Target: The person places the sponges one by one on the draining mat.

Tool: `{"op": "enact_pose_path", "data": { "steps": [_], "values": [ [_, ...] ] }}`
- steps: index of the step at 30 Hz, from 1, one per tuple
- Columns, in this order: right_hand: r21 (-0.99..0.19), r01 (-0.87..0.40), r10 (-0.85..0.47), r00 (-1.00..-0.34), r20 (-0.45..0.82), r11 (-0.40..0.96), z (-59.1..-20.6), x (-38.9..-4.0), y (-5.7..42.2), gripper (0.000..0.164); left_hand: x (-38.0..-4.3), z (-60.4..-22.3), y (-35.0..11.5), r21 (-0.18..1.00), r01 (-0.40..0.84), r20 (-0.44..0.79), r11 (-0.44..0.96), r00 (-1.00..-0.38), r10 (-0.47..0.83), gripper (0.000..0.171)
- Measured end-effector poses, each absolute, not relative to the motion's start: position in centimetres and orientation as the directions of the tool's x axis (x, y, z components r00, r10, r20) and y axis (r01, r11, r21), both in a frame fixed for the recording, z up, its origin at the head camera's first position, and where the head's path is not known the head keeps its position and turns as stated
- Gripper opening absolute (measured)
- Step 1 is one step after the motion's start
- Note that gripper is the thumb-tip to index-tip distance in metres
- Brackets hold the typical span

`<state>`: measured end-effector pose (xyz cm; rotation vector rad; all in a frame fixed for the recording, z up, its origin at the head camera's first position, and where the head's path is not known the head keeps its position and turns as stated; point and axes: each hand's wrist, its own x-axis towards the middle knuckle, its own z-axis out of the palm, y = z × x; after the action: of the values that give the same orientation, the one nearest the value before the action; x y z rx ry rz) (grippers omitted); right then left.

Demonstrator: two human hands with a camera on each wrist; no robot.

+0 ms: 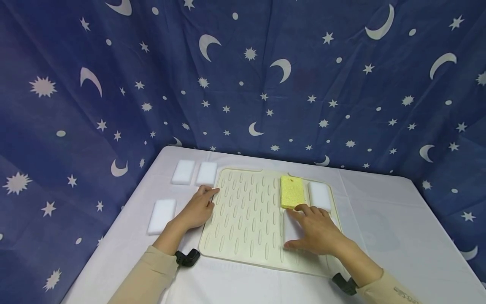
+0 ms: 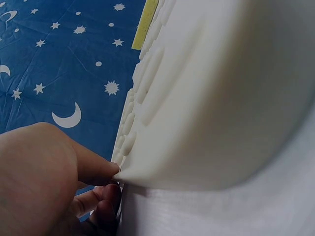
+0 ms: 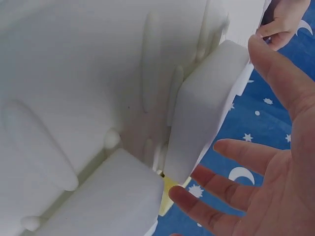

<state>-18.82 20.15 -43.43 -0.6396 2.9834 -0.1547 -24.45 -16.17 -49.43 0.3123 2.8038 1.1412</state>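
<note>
A cream mat (image 1: 243, 211) with raised oval ridges lies on the table. My left hand (image 1: 199, 207) is at its left edge; in the left wrist view, the thumb and index finger pinch the mat's edge (image 2: 142, 179). On the mat's right part, my right hand (image 1: 317, 230) hovers with fingers spread over a white sponge block (image 1: 292, 228), partly covering it. The right wrist view has that hand's fingertips (image 3: 224, 145) close beside one white block (image 3: 206, 103), with a second white block (image 3: 108, 196) nearby. A yellow sponge (image 1: 292, 192) sits just beyond the right fingers, beside another white block (image 1: 320, 195).
Left of the mat, two white blocks lie at the back, one left (image 1: 183, 172) and one right (image 1: 207, 173); a third white block (image 1: 162, 216) is nearer the left forearm. A dark blue curtain (image 1: 243, 84) with moons and stars hangs behind the white-covered table (image 1: 398, 236).
</note>
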Motion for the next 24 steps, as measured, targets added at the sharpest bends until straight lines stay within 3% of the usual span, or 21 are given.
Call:
{"op": "enact_pose_path", "data": {
  "steps": [24],
  "values": [
    [-0.269, -0.379, -0.377, -0.924, 0.061, 0.886, -43.3, -20.2, 22.3, 0.089, -24.5, -49.5, -16.2, 0.693, 0.148, -0.018, 0.705, -0.975, 0.223, 0.051]
  ]
}}
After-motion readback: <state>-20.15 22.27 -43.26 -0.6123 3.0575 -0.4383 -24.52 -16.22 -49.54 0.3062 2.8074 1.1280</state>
